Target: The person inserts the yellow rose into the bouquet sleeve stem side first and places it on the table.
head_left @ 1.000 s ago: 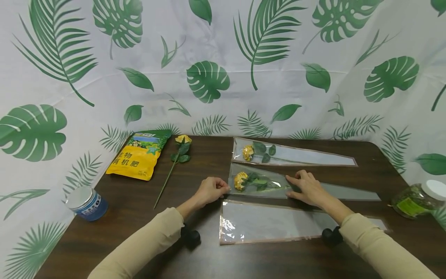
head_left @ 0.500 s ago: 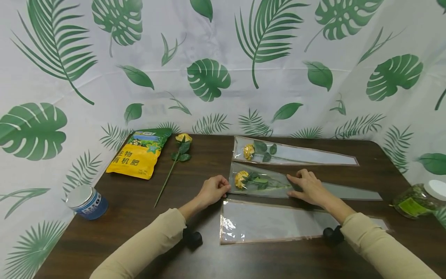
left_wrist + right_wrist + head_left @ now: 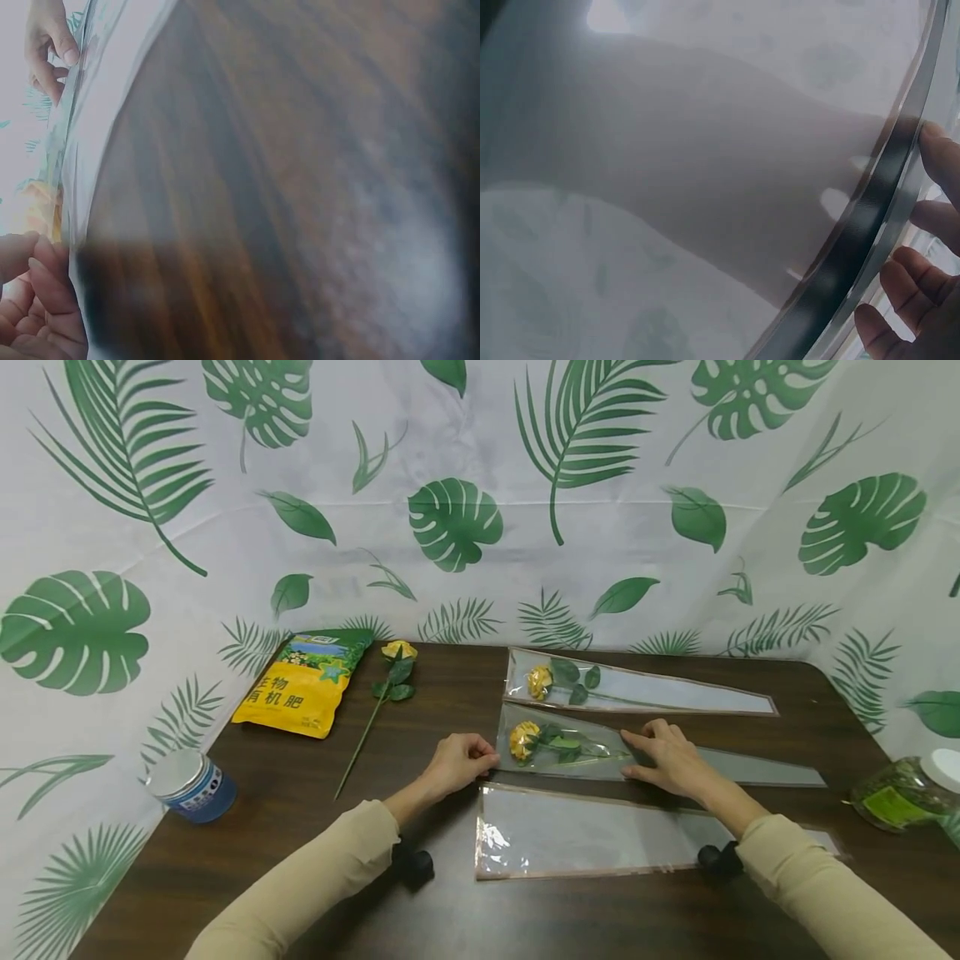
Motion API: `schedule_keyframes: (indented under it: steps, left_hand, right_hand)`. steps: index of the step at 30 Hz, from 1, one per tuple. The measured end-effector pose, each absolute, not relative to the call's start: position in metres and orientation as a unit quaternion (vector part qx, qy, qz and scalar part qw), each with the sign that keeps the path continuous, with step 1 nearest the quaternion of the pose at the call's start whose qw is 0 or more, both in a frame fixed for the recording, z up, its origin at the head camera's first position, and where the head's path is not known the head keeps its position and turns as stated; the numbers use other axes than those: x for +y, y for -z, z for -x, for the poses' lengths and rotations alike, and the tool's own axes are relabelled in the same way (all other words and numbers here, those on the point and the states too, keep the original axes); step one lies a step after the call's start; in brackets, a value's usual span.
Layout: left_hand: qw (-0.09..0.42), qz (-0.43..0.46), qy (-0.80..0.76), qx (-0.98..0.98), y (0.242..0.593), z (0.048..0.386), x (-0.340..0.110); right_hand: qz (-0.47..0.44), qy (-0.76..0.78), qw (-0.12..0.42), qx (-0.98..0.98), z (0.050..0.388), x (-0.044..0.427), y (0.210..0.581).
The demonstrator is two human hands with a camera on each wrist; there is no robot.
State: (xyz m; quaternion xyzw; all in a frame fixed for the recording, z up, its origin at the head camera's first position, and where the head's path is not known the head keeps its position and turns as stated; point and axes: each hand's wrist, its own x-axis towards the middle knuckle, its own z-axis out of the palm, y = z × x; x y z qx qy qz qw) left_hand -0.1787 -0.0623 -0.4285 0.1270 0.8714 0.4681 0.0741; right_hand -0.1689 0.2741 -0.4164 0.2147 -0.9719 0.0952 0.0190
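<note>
The middle sleeve [image 3: 600, 737], clear and tapered, lies flat on the desk [image 3: 450, 910] between the far sleeve [image 3: 701, 696] and the near sleeve [image 3: 585, 835]. It contains one yellow rose [image 3: 524, 741], bloom toward the wide left end. Left hand [image 3: 455, 766]: thumb and forefinger pinching the sleeve's near left corner. Right hand [image 3: 670, 762]: fingers spread, tips touching the sleeve near the stem's end. The far sleeve likewise contains a yellow rose. The clear jar [image 3: 892, 795], white-lidded, holds greenish contents. Blue tub [image 3: 193, 787] and yellow pouch [image 3: 296, 689]: contents hidden.
</note>
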Motion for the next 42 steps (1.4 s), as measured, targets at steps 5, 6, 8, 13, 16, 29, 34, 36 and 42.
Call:
schedule_keyframes:
  steps: [5, 6, 8, 13, 16, 29, 34, 36, 42]
  left_hand:
    - [0.078, -0.126, -0.479, 0.865, 0.429, 0.178, -0.062]
    - [0.078, -0.125, -0.482, 0.863, 0.430, 0.178, -0.061]
    - [0.082, -0.123, -0.495, 0.856, 0.430, 0.179, -0.059]
    - [0.101, -0.130, -0.527, 0.834, 0.431, 0.181, -0.053]
    - [0.117, -0.146, -0.530, 0.827, 0.432, 0.182, -0.051]
    - [0.211, -0.193, -0.537, 0.794, 0.426, 0.187, -0.047]
    - [0.189, -0.164, -0.538, 0.805, 0.427, 0.189, -0.046]
    - [0.165, -0.132, -0.537, 0.817, 0.427, 0.189, -0.046]
    - [0.125, -0.078, -0.522, 0.840, 0.428, 0.184, -0.049]
  right_hand:
    - [-0.215, -0.092, 0.018, -0.972, 0.168, 0.276, 0.417]
    - [-0.217, -0.092, 0.018, -0.972, 0.167, 0.276, 0.417]
    - [-0.220, -0.093, 0.019, -0.971, 0.167, 0.276, 0.418]
    - [-0.227, -0.097, 0.031, -0.969, 0.166, 0.277, 0.418]
    - [-0.228, -0.096, 0.037, -0.968, 0.165, 0.276, 0.419]
    - [-0.219, -0.088, 0.019, -0.971, 0.162, 0.279, 0.417]
    - [-0.194, -0.085, -0.010, -0.977, 0.164, 0.276, 0.415]
    - [-0.186, -0.083, -0.020, -0.979, 0.167, 0.275, 0.414]
    - [-0.179, -0.095, -0.033, -0.979, 0.170, 0.273, 0.411]
